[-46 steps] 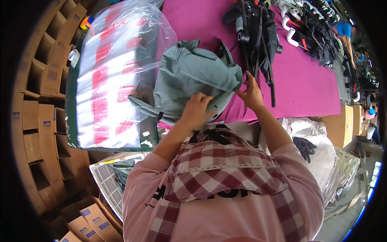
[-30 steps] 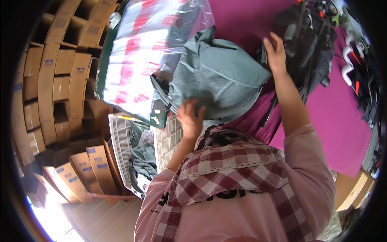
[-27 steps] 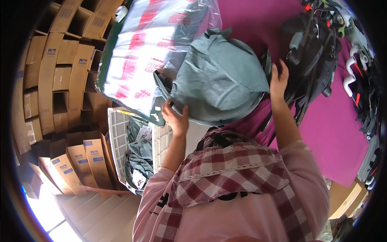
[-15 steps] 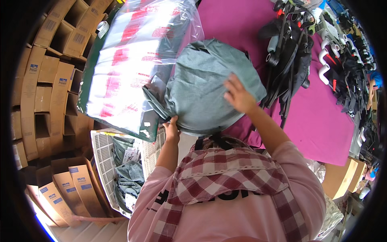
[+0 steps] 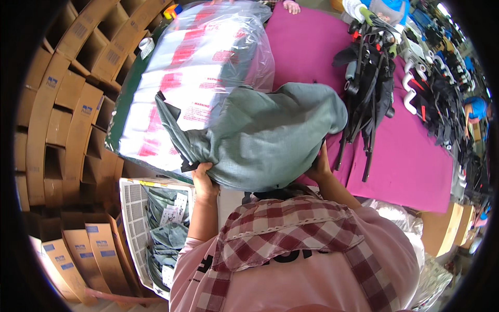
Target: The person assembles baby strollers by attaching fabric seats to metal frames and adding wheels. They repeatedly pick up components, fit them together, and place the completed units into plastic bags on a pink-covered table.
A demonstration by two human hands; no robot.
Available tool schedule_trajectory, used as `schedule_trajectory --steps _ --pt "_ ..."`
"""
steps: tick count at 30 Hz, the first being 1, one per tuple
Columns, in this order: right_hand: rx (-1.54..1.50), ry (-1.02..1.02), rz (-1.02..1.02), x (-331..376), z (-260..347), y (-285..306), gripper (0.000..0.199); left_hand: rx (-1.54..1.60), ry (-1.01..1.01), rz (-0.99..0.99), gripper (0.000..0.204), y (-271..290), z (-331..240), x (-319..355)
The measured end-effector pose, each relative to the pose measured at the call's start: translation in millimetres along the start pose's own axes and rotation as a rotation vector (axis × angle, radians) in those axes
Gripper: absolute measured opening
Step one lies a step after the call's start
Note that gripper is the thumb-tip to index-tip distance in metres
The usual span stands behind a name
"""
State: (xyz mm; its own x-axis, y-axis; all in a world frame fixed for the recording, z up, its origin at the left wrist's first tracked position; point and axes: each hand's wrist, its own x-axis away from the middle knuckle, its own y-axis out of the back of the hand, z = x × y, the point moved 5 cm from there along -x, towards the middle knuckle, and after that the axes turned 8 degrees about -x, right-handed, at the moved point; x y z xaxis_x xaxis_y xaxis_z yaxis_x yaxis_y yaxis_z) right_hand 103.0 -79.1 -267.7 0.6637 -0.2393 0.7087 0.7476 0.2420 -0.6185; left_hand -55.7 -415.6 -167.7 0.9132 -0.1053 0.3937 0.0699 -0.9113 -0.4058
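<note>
A grey-green fabric piece (image 5: 270, 135), rounded and baggy like a stroller canopy or seat cover, spreads in front of me. My left hand (image 5: 204, 179) grips its lower left edge, beside a folded strip with black ends. At the lower right edge, my right hand (image 5: 320, 165) holds the cloth from below, with its fingertips partly hidden behind the fabric. Part of the piece overlaps a stack of clear plastic bags (image 5: 171, 88) with red printing; the rest lies over the magenta-covered table (image 5: 410, 177).
Right of the fabric lies a folded black stroller frame (image 5: 369, 83). A white plastic crate (image 5: 136, 218) with more grey-green pieces stands low on the left. Cardboard boxes (image 5: 62, 130) line the left side. At the table's far edge shows another person's hand (image 5: 291, 7).
My right hand has gone from lying on top of the fabric to gripping its lower right edge. The fabric has been lifted and reshaped, its folded strip swinging up and left.
</note>
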Motion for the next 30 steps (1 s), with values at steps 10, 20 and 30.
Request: schedule_trajectory --steps 10,20,30 --pt "0.623 0.951 0.209 173 124 -100 0.072 -0.313 -0.131 0.174 0.05 -114 21 -16" --pt "0.309 1.22 -0.35 161 194 15 0.077 -0.508 -0.596 0.448 0.075 -241 48 21" --pt "0.666 1.294 -0.245 121 342 25 0.068 -0.819 -0.858 0.633 0.077 -426 86 53"
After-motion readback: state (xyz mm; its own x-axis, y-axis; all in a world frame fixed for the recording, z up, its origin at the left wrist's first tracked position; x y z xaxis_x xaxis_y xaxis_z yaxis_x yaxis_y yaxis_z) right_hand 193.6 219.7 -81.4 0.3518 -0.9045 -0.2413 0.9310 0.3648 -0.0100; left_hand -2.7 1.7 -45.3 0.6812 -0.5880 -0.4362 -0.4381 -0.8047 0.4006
